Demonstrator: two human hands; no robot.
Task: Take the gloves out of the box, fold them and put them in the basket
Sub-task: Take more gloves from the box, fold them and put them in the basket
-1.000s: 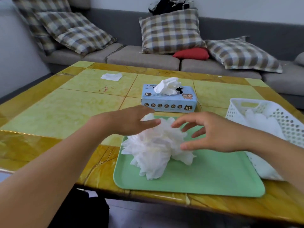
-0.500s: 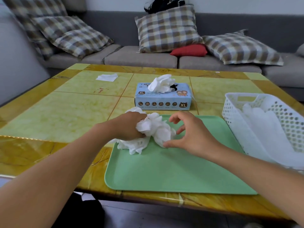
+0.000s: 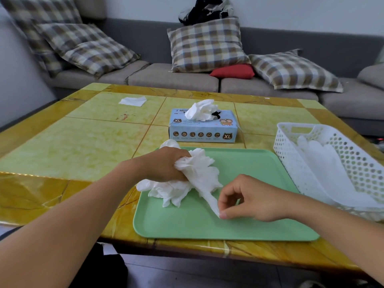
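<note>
Those gloves (image 3: 193,177) look feather-light, thin and floppy, the sort of film that clings to itself and bunches rather than holding any shape. I'd guess they slip easily between bare fingers and could tear if yanked, so a pinch at a free edge or cuff, drawn out slowly, seems the sensible way to separate one from the wad.

The bunch sits in the middle of the frame, at the upper left corner of the green tray (image 3: 228,225), spilling a little over its edge onto the tabletop (image 3: 72,146). The left hand (image 3: 164,165) is closed around the top of the wad, pinning it down. The right hand (image 3: 247,199), lower and to the right, has thumb and forefinger pressed together on the tip of a single strand stretched out from the bunch across the tray. So the two hands are apart, with the drawn-out piece running between them.

Above, at upper centre, the blue box (image 3: 203,127) has more white material poking from its slot. At the right edge, the white basket (image 3: 291,154) already holds some white pieces, just beside the tray.
</note>
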